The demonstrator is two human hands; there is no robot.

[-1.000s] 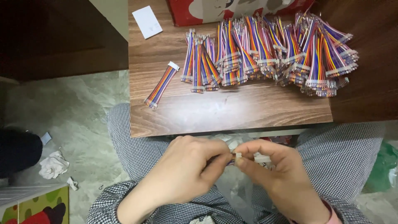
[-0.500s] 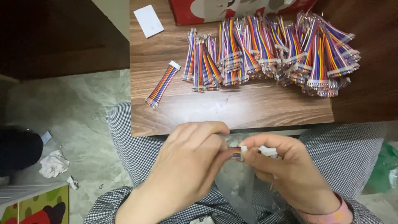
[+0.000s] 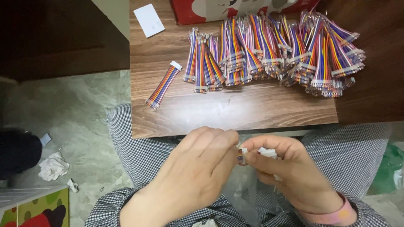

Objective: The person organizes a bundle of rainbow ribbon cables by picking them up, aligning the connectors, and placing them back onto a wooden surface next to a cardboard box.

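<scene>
Wooden worktop [image 3: 252, 111] fills the far centre, its near edge just above the lap. Stone floor [image 3: 71, 113] to the left; crumpled paper [image 3: 53, 165] lies on it near left. Large pile of rainbow ribbon cables [image 3: 277, 50] spread across the far right half of the worktop, white connectors at the ends, bundles overlapping. Red box [image 3: 198, 12] at the far edge, behind the pile. White card [image 3: 149, 19] far left on the worktop, apart from the cables. One single cable [image 3: 163, 84] lies alone, aslant, left of the pile and clear of it. Left hand [image 3: 198, 172] and right hand [image 3: 290, 176] are brought together over the lap, below the near edge of the worktop, fingertips meeting. Both hands are curled, pinching a small white connector piece [image 3: 266, 152] between them; the right hand holds most of it, the left grips a small dark end at the meeting point. Exact shape of the piece hidden by fingers. Pink band [image 3: 336, 214] on the right wrist.
</scene>
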